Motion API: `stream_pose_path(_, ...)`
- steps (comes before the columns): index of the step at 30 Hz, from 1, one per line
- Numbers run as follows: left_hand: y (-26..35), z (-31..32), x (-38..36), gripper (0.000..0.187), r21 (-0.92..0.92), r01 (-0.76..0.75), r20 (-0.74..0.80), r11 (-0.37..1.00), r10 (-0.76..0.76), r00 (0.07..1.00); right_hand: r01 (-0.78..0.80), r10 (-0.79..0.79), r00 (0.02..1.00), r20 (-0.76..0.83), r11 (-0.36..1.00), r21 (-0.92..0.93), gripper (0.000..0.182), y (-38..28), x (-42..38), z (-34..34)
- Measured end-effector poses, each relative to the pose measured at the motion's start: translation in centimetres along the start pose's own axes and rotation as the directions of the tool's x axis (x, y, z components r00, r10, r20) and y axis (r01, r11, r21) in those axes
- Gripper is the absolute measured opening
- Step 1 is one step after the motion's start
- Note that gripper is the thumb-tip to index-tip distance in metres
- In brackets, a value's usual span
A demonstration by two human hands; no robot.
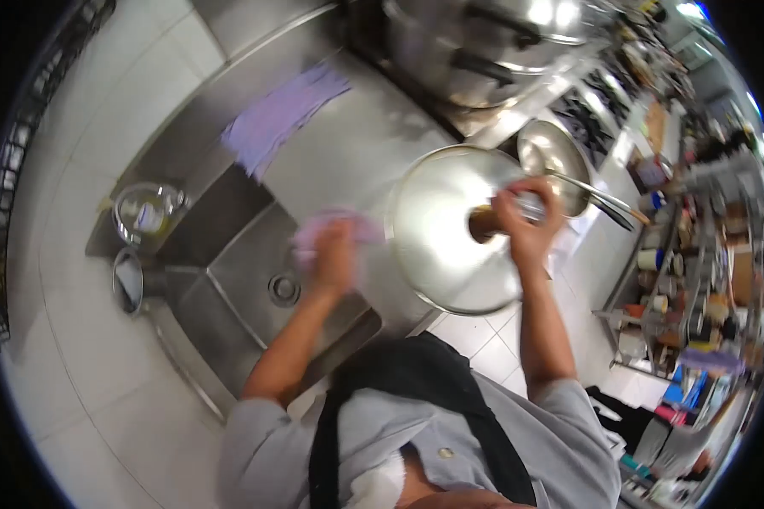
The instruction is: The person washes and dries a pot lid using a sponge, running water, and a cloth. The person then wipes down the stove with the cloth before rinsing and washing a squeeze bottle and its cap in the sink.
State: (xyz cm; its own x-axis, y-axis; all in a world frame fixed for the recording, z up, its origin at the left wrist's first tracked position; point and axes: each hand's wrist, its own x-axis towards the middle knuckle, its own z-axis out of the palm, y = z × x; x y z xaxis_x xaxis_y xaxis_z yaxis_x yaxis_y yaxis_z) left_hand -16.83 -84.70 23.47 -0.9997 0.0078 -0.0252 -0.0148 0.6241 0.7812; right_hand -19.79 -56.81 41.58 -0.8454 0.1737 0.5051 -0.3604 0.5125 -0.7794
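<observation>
In the head view my left hand point(334, 254) is closed on a pinkish-purple cloth point(363, 227), blurred by motion, over the sink's right side. A large round metal pot lid point(437, 233) is tilted in front of me, its shiny face showing. My right hand point(530, 229) has its fingers wrapped round the lid's dark knob point(482, 224). The cloth is just left of the lid's rim. Beyond both hands, a second purple cloth point(280, 119) is spread on the steel counter point(369, 127).
Below the left hand is a steel sink point(238, 276) with a round drain. At its left stand a clear bowl point(148, 214) and a small metal container point(128, 282). Big pots point(475, 51) are at the back. A pan point(556, 153) with utensils sits right of the lid.
</observation>
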Motion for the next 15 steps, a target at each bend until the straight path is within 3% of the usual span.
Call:
stream_pose_path(1, -2.6, -2.6, 0.7, 0.024, 0.257, -0.142, -0.288, 0.956, 0.215, 0.933, 0.02, -0.02, 1.0, -0.012, 0.999, 0.026, 0.019, -0.5, -0.3, 1.5)
stream_pose_path(2, 0.9, -7.6, 0.1, 0.023, -0.131, -0.129, -0.381, 0.983, 0.07, 0.922, 0.04, -0.035, 0.998, -0.045, 0.993, 0.112, 0.02, 1.1, -0.8, 3.3)
stream_pose_path(3, -3.6, -9.5, 1.0, 0.022, -0.193, -0.057, -0.46, 0.979, -0.039, 0.887, 0.037, -0.032, 0.999, -0.037, 0.99, 0.139, 0.02, 2.6, -1.5, 4.5)
stream_pose_path(5, -12.7, -11.5, 0.6, 0.03, -0.26, 0.143, -0.508, 0.955, -0.262, 0.82, -0.116, 0.112, 0.993, 0.033, 0.962, 0.247, 0.021, 4.3, -2.7, 6.1)
stream_pose_path(6, -15.1, -12.6, -0.8, 0.037, -0.238, 0.187, -0.514, 0.953, -0.287, 0.808, -0.178, 0.165, 0.984, 0.072, 0.944, 0.278, 0.021, 4.7, -3.2, 6.5)
stream_pose_path(7, -13.6, -13.6, -2.6, 0.029, -0.029, 0.051, -0.604, 0.998, -0.059, 0.795, -0.169, 0.16, 0.985, 0.055, 0.955, 0.245, 0.022, 5.1, -3.8, 6.8)
stream_pose_path(8, -14.8, -14.4, -4.4, 0.028, -0.052, 0.083, -0.52, 0.995, -0.098, 0.848, -0.172, 0.164, 0.985, 0.053, 0.962, 0.214, 0.024, 5.5, -4.2, 7.0)
stream_pose_path(9, -14.1, -15.2, -5.8, 0.026, -0.048, 0.125, -0.418, 0.991, -0.134, 0.898, -0.324, 0.299, 0.943, 0.147, 0.923, 0.207, 0.031, 6.0, -4.3, 7.0)
stream_pose_path(11, -8.1, -16.2, -9.0, 0.025, -0.019, 0.191, -0.194, 0.981, -0.191, 0.962, 0.02, -0.021, 1.0, -0.018, 0.999, -0.047, 0.04, 3.3, -4.0, 6.6)
stream_pose_path(12, -4.9, -16.3, -10.1, 0.03, 0.008, 0.207, -0.064, 0.978, -0.206, 0.976, 0.167, -0.184, 0.98, -0.069, 0.965, -0.204, 0.046, 1.4, -4.2, 6.4)
stream_pose_path(14, -1.7, -15.3, -11.0, 0.041, -0.025, 0.249, 0.115, 0.968, -0.245, 0.963, 0.197, -0.215, 0.938, 0.272, 0.976, 0.093, 0.064, -3.9, -7.6, 8.3)
stream_pose_path(15, -0.9, -14.9, -11.4, 0.047, -0.033, 0.277, 0.206, 0.96, -0.264, 0.942, 0.235, -0.322, 0.826, 0.462, 0.943, 0.237, 0.071, -5.8, -9.8, 9.9)
